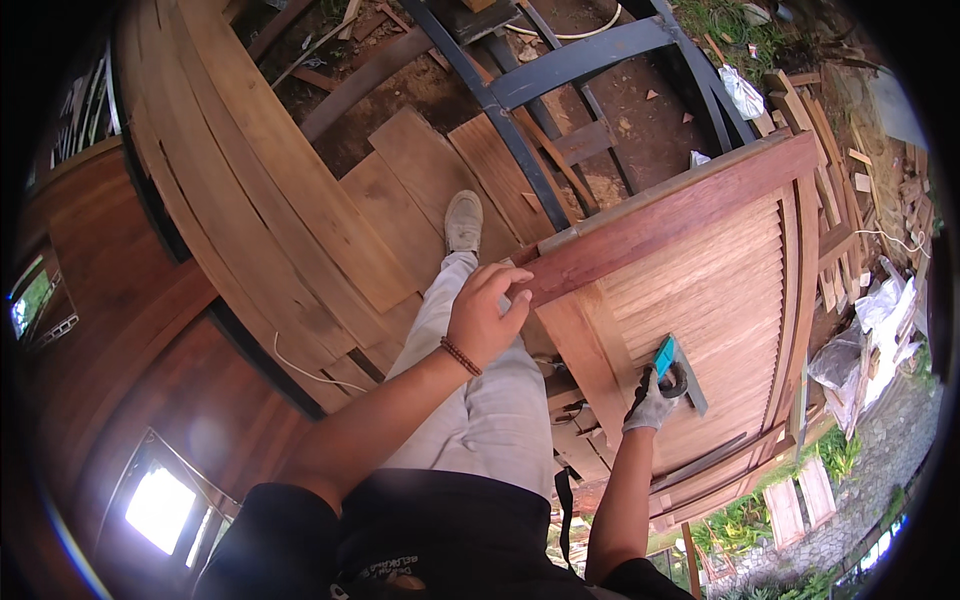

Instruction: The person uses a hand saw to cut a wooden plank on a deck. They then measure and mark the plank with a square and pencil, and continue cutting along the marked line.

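A reddish-brown wooden louvred door panel [720,270] stands tilted in front of me. My left hand [486,315], bare with a bead bracelet on the wrist, grips the panel's near corner at its top rail. My right hand [651,403] wears a grey glove and holds a teal power sander [673,368] pressed flat against the slats of the panel. My grey-trousered leg and light shoe [463,221] reach forward onto loose boards.
Wide curved wooden planks [250,180] lie stacked at the left. A dark metal frame [560,70] stands over bare soil beyond the panel. Offcuts [830,150] and plastic bags [870,330] pile up at the right. A white cord [300,365] runs across the planks.
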Available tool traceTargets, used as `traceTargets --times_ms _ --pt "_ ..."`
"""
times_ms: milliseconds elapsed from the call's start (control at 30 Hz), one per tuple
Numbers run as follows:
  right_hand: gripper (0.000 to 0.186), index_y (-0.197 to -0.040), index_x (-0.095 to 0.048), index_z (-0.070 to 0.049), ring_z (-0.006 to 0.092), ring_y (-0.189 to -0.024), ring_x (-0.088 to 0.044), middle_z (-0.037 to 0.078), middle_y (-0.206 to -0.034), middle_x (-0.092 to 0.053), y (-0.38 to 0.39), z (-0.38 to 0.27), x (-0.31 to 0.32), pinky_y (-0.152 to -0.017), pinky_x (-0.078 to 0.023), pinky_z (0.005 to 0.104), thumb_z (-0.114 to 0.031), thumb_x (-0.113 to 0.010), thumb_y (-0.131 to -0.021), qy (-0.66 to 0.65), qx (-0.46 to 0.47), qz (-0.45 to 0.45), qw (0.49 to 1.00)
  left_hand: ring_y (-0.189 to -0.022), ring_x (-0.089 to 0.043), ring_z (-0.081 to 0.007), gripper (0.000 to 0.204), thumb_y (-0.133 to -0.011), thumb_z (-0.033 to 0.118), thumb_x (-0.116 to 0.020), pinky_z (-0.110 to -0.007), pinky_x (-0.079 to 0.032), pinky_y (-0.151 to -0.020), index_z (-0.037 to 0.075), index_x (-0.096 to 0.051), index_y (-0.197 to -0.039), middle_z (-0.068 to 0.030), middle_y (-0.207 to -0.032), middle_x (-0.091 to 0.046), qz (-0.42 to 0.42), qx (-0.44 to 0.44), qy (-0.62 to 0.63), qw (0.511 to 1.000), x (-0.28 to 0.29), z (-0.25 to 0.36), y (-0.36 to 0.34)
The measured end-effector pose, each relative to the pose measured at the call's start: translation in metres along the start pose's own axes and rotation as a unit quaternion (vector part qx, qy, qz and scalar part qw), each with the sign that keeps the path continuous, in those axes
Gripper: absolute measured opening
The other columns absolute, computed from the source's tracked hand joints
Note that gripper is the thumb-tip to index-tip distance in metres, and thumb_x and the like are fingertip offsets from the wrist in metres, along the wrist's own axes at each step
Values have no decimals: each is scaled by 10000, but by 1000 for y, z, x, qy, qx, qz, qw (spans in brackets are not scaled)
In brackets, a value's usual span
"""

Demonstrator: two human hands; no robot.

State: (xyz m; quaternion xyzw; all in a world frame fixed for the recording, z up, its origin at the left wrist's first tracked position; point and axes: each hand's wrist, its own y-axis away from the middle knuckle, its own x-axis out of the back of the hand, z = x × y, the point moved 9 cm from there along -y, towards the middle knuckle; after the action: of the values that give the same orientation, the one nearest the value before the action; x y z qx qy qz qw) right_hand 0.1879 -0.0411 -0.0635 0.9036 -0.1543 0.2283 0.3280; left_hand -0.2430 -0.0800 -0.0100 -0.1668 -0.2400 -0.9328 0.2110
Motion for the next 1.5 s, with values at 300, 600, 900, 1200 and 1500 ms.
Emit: traceTargets --times_ms 300,600,900,1200,1500 --pt "630 -1397 -425 -185 79 -541 -415 -7 -733 -451 72 -60 -32 -444 -299 225 -186 -754 -860 -104 -36 11 994 -913 -664 -213 314 -847 69 -692 -312 -542 -794 20 -639 -1152 -111 -1065 -658 -224 47 177 957 -74 27 47" --pt "595 -1373 -439 26 126 -863 -551 123 -1223 -571 148 -155 -116 -747 -497 252 52 -683 -832 4 157 -330 931 -834 -652 -101 408 -885 129 -729 -243 -549 -710 12 -588 -1250 -69 -994 -685 -375 163 367 835 -65 43 15" --pt "549 -1370 -479 23 235 -1052 -597 151 -1209 -609 79 -205 -179 -940 -480 354 5 -687 -862 78 376 -63 921 -889 -671 -123 217 -843 10 -693 -272 -577 -791 -7 -646 -1054 -64 -988 -686 -236 151 226 933 67 -80 -110" --pt "490 -1372 -472 2 382 -1247 -475 204 -1360 -538 56 -135 -183 -1068 -356 477 -192 -607 -943 257 467 8 846 -904 -646 -134 207 -743 -102 -650 -287 -532 -830 18 -655 -912 -52 -957 -684 -308 145 131 931 -27 -154 -126" --pt "562 -1398 -451 -3 388 -1283 -437 178 -1407 -506 57 -132 -187 -1100 -310 494 -162 -622 -887 278 464 16 841 -1096 -643 -184 251 -749 -190 -640 -292 -512 -954 31 -631 -868 -86 -1011 -685 -391 168 259 867 -96 -128 -116"
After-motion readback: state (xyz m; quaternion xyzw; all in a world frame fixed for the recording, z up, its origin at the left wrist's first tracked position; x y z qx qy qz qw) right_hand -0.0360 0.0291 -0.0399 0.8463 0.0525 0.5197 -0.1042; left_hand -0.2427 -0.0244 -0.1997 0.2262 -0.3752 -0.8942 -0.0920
